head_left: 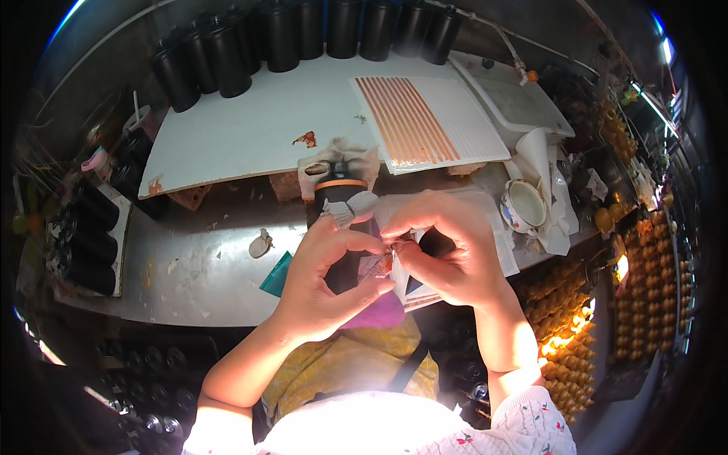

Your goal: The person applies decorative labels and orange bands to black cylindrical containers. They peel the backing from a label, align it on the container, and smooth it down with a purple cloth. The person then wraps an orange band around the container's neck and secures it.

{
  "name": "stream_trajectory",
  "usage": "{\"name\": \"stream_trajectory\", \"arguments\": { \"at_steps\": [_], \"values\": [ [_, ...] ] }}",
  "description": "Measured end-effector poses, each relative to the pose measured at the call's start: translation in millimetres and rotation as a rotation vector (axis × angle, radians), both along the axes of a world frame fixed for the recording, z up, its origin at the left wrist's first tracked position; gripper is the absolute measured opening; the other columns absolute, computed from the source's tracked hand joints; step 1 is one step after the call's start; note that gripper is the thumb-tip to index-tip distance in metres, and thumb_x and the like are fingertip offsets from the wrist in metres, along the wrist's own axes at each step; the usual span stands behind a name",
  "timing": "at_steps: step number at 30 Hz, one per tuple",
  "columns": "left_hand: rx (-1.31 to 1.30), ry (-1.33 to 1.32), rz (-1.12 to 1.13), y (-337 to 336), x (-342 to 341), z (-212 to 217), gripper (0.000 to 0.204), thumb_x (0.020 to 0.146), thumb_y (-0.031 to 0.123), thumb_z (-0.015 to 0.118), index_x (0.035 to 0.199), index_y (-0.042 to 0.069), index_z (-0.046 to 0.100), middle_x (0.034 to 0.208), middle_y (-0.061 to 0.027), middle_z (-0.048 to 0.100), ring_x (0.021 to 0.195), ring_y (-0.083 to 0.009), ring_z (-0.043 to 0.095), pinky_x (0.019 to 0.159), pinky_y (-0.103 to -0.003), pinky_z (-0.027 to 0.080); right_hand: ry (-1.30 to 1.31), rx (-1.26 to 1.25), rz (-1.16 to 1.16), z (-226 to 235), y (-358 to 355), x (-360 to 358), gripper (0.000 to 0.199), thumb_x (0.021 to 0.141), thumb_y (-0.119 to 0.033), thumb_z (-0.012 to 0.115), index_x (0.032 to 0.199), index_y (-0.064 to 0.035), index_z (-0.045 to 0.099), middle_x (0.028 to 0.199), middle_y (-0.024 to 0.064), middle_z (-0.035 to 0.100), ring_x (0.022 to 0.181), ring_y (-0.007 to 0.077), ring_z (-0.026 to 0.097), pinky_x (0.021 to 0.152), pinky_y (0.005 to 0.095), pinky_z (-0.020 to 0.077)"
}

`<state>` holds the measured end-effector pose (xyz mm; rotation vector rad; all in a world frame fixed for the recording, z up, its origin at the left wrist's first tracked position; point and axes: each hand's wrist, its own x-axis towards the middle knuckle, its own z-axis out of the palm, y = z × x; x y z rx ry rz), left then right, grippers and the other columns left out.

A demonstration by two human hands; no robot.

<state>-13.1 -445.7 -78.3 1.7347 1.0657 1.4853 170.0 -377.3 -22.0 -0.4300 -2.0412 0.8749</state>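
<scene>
Both my hands meet over the front of the table around a small piece of clear film point(374, 265) with reddish marks. My right hand point(453, 246) is closed, thumb and forefinger pinching the film's upper edge. Beside it, the curved fingers of my left hand point(327, 267) hold the film from the other side; its thumb tip and forefinger tip stand apart, and its other fingers are partly hidden. Just beyond lies a dark cylinder with an orange ring point(340, 183) on a stained pad point(317, 165). A white ribbed cloth bundle point(351, 208) rests against it.
Behind, a pale raised board point(250, 144) carries a sheet with orange stripes point(406, 117). Several black bottles point(280, 38) line its back edge. A patterned enamel cup point(523, 205) stands at right by crumpled paper point(542, 167). Strings of golden beads point(557, 356) fill the lower right.
</scene>
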Motion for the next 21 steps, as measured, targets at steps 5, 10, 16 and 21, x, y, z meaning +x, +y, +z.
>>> {"name": "stream_trajectory", "arguments": {
  "at_steps": [5, 10, 16, 21],
  "values": [
    [0.067, 0.209, 0.12, -7.1, 1.4, -1.1, 0.025, 0.077, 0.011, 0.081, 0.098, 0.005, 0.069, 0.105, -0.0139, 0.06, 0.094, -0.0251, 0.06, 0.083, -0.034, 0.047, 0.012, 0.138, -0.041, 2.7, 1.5, 6.4, 0.027, 0.076, 0.013, 0.064, 0.099, -0.0012, 0.067, 0.091, 0.0088, 0.069, 0.076, 0.0159, 0.066, 0.061, 0.0278, 0.051],
    [0.086, 0.085, 0.193, -11.7, 1.4, -8.6, 0.014, 0.08, 0.006, 0.077, 0.093, 0.003, 0.072, 0.103, -0.0153, 0.064, 0.095, -0.0246, 0.061, 0.086, -0.035, 0.049, -0.001, -0.202, -0.109, 8.2, -10.3, 4.6, 0.048, 0.08, 0.003, 0.069, 0.126, -0.0062, 0.06, 0.107, 0.0043, 0.067, 0.093, 0.0072, 0.063, 0.062, 0.021, 0.0475],
    [0.136, 0.001, 0.257, -15.3, 3.3, -4.4, 0.013, 0.078, -0.002, 0.078, 0.09, 0.003, 0.074, 0.097, -0.0115, 0.067, 0.093, -0.0197, 0.062, 0.083, -0.031, 0.05, -0.001, -0.665, 0.009, -23.8, -6.3, 4.3, 0.046, 0.084, -0.011, 0.077, 0.126, -0.009, 0.058, 0.105, 0.0016, 0.066, 0.092, 0.0044, 0.06, 0.067, 0.02, 0.0425],
    [0.06, -0.144, 0.224, -17.2, -6.6, -19.3, 0.021, 0.076, -0.002, 0.08, 0.095, 0.002, 0.071, 0.093, -0.0092, 0.065, 0.09, -0.0173, 0.061, 0.077, -0.03, 0.05, 0.087, -0.627, 0.033, -35.8, -6.9, -4.8, 0.015, 0.086, -0.003, 0.074, 0.099, -0.0017, 0.066, 0.087, -0.0003, 0.066, 0.083, 0.0055, 0.062, 0.066, 0.0237, 0.0472]
  ]
}}
